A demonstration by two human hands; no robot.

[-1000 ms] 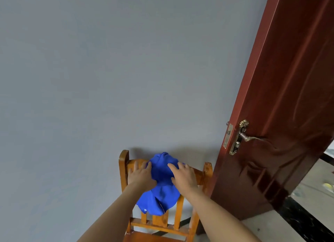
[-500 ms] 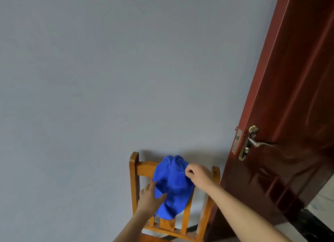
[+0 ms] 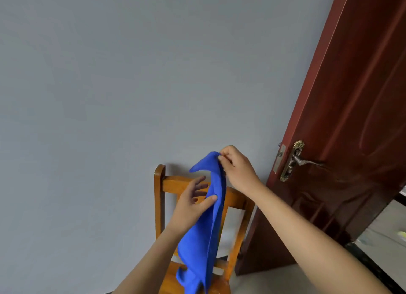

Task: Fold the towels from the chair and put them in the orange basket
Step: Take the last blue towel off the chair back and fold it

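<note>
Head view. A blue towel [image 3: 204,238] hangs as a long, narrow drape in front of the back of a wooden chair [image 3: 159,195], which stands against a grey wall [image 3: 109,96] beside a dark red door [image 3: 351,118] with a brass door handle [image 3: 303,162]. The towel's lower end reaches down over the chair seat at the bottom edge of the view; whether it touches the seat cannot be told.

Compared with half a second earlier, the towel no longer lies bunched over the chair's top rail: it is now raised clear of the rail and pulled out lengthwise. The right hand [image 3: 239,170], then at rail height on the towel's upper edge, is now above the rail. The left hand [image 3: 191,202], then low against the towel's bottom part, is now at rail height. One second earlier both hands lay flat on the bunched cloth.

The right hand grips the towel by its topmost corner, pinched between thumb and curled fingers, so that nearly all the cloth hangs below the grip. The left hand grasps nothing: its fingers are spread and nearly straight just left of the drape, in front of the top rail, and its thumb tip touches the towel's near face part-way down, below the right hand's pinch.
</note>
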